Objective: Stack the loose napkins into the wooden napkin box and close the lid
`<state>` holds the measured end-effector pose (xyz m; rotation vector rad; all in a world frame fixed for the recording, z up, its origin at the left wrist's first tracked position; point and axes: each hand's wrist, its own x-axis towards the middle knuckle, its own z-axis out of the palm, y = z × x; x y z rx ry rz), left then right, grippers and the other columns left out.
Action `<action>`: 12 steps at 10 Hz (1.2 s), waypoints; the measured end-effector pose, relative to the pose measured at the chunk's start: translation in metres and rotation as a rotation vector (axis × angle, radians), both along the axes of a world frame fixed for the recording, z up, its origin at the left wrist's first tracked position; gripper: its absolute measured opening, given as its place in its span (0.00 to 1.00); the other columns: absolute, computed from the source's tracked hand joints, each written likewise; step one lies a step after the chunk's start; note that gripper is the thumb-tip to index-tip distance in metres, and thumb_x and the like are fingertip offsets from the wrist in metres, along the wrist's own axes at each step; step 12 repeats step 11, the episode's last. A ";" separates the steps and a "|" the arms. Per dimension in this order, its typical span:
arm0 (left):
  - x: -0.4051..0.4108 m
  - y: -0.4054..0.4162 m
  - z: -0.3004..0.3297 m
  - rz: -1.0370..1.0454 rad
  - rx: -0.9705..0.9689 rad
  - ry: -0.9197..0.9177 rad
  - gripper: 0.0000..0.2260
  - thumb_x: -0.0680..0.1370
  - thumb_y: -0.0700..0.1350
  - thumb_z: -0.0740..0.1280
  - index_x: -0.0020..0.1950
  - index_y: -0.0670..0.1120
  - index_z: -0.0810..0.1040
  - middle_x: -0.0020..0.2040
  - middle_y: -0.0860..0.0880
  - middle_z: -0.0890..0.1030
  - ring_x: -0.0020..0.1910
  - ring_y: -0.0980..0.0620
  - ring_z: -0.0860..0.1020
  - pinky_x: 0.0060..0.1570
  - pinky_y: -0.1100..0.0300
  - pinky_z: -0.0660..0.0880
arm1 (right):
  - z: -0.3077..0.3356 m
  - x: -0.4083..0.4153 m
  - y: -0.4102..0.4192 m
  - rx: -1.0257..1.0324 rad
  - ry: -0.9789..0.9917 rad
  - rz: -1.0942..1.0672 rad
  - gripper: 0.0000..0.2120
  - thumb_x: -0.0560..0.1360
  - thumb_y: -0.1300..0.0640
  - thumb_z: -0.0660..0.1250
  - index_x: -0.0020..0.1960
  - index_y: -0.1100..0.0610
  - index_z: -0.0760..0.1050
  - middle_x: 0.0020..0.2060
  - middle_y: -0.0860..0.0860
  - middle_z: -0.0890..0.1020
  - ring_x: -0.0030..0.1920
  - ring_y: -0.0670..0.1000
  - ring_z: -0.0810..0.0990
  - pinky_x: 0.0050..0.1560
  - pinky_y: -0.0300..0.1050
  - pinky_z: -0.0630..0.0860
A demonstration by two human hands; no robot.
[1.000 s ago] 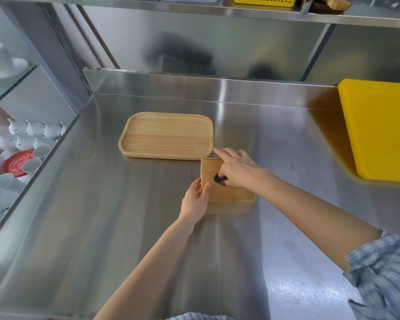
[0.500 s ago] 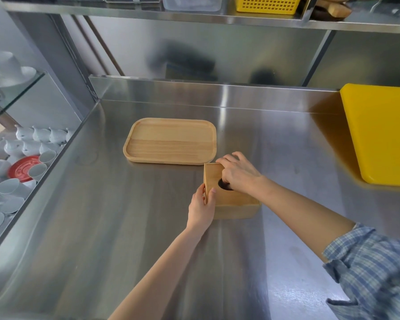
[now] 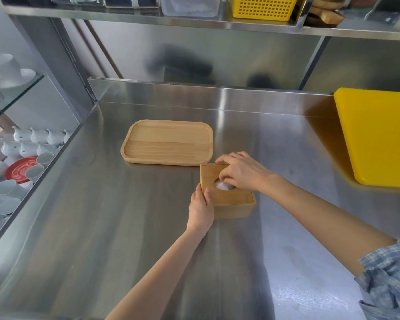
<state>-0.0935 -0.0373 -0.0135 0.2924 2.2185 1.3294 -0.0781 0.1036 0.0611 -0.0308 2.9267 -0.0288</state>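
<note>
The wooden napkin box (image 3: 234, 205) stands on the steel counter with its lid (image 3: 237, 196) lying flat on top. White napkin (image 3: 222, 186) shows through the round hole in the lid. My left hand (image 3: 200, 210) grips the box's near left corner, thumb on the lid's edge. My right hand (image 3: 243, 170) rests on the lid, fingertips pinched at the napkin in the hole. No loose napkins lie on the counter.
An empty wooden tray (image 3: 168, 142) lies just behind the box. A yellow cutting board (image 3: 379, 137) leans at the right. White cups and a red saucer (image 3: 19, 168) sit below the counter's left edge. A shelf with a yellow basket (image 3: 264, 6) hangs overhead.
My right hand's fingers went from pointing over the lid to curling at its hole, where white napkin now shows instead of dark. My left hand has stayed on the box's corner.
</note>
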 end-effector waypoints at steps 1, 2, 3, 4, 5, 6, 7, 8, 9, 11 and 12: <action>-0.001 0.000 -0.001 -0.009 -0.006 0.020 0.22 0.82 0.50 0.47 0.70 0.39 0.64 0.67 0.37 0.70 0.66 0.39 0.68 0.66 0.49 0.64 | -0.007 0.011 0.002 -0.067 0.037 -0.067 0.11 0.79 0.56 0.57 0.55 0.56 0.77 0.62 0.51 0.74 0.61 0.53 0.73 0.63 0.48 0.65; -0.002 0.000 -0.001 -0.009 -0.012 0.023 0.22 0.82 0.50 0.47 0.70 0.39 0.64 0.67 0.37 0.71 0.66 0.39 0.68 0.65 0.49 0.64 | -0.012 0.016 0.002 -0.159 0.075 -0.118 0.10 0.79 0.58 0.56 0.53 0.59 0.75 0.58 0.53 0.76 0.56 0.55 0.75 0.58 0.48 0.69; -0.001 0.000 -0.001 -0.014 -0.022 0.024 0.22 0.82 0.50 0.47 0.70 0.40 0.63 0.68 0.38 0.70 0.67 0.39 0.68 0.66 0.47 0.64 | -0.014 0.020 0.001 -0.269 0.092 -0.199 0.09 0.79 0.59 0.54 0.53 0.60 0.71 0.56 0.55 0.77 0.54 0.59 0.76 0.54 0.52 0.73; -0.002 0.000 -0.002 -0.012 -0.028 0.018 0.22 0.82 0.50 0.47 0.71 0.41 0.63 0.68 0.38 0.70 0.67 0.39 0.67 0.67 0.47 0.64 | -0.013 0.022 0.002 -0.307 0.081 -0.220 0.08 0.80 0.59 0.53 0.53 0.59 0.69 0.58 0.55 0.76 0.55 0.59 0.76 0.55 0.55 0.74; -0.001 -0.001 0.000 -0.017 -0.038 0.025 0.22 0.82 0.50 0.47 0.70 0.40 0.63 0.67 0.38 0.70 0.67 0.39 0.68 0.67 0.47 0.65 | -0.010 0.023 0.003 -0.349 0.058 -0.229 0.04 0.80 0.59 0.52 0.50 0.56 0.65 0.60 0.55 0.76 0.56 0.59 0.76 0.55 0.56 0.74; -0.001 -0.001 0.000 -0.016 -0.028 0.029 0.21 0.82 0.50 0.47 0.70 0.40 0.64 0.66 0.38 0.71 0.66 0.39 0.68 0.65 0.47 0.65 | -0.007 0.024 0.002 -0.376 0.063 -0.244 0.03 0.80 0.59 0.52 0.47 0.53 0.61 0.61 0.55 0.76 0.55 0.58 0.76 0.55 0.56 0.75; 0.001 -0.002 0.004 -0.015 -0.015 0.040 0.19 0.82 0.49 0.47 0.66 0.41 0.67 0.63 0.38 0.73 0.62 0.39 0.70 0.61 0.49 0.65 | -0.005 0.024 0.000 -0.422 0.076 -0.276 0.04 0.79 0.59 0.53 0.46 0.53 0.61 0.61 0.54 0.76 0.55 0.58 0.77 0.55 0.56 0.75; 0.001 -0.003 0.006 -0.019 -0.012 0.038 0.19 0.82 0.49 0.48 0.65 0.40 0.68 0.61 0.38 0.74 0.61 0.39 0.70 0.60 0.49 0.66 | -0.007 0.024 0.001 -0.444 0.086 -0.300 0.04 0.78 0.59 0.54 0.45 0.53 0.61 0.61 0.55 0.76 0.56 0.58 0.76 0.55 0.56 0.76; 0.000 -0.005 0.011 -0.049 -0.039 0.036 0.17 0.82 0.49 0.49 0.62 0.40 0.69 0.60 0.38 0.75 0.61 0.39 0.71 0.56 0.52 0.66 | -0.007 0.023 0.001 -0.537 0.112 -0.378 0.02 0.78 0.59 0.54 0.49 0.54 0.65 0.61 0.55 0.77 0.60 0.56 0.76 0.59 0.52 0.75; -0.020 -0.009 0.033 -0.139 -0.168 0.123 0.19 0.80 0.48 0.57 0.68 0.42 0.66 0.66 0.42 0.73 0.65 0.42 0.70 0.60 0.54 0.67 | 0.002 0.020 0.001 -0.468 0.084 -0.447 0.23 0.79 0.47 0.56 0.71 0.55 0.61 0.71 0.52 0.68 0.71 0.53 0.67 0.69 0.53 0.66; -0.020 -0.009 0.033 -0.139 -0.168 0.123 0.19 0.80 0.48 0.57 0.68 0.42 0.66 0.66 0.42 0.73 0.65 0.42 0.70 0.60 0.54 0.67 | 0.002 0.020 0.001 -0.468 0.084 -0.447 0.23 0.79 0.47 0.56 0.71 0.55 0.61 0.71 0.52 0.68 0.71 0.53 0.67 0.69 0.53 0.66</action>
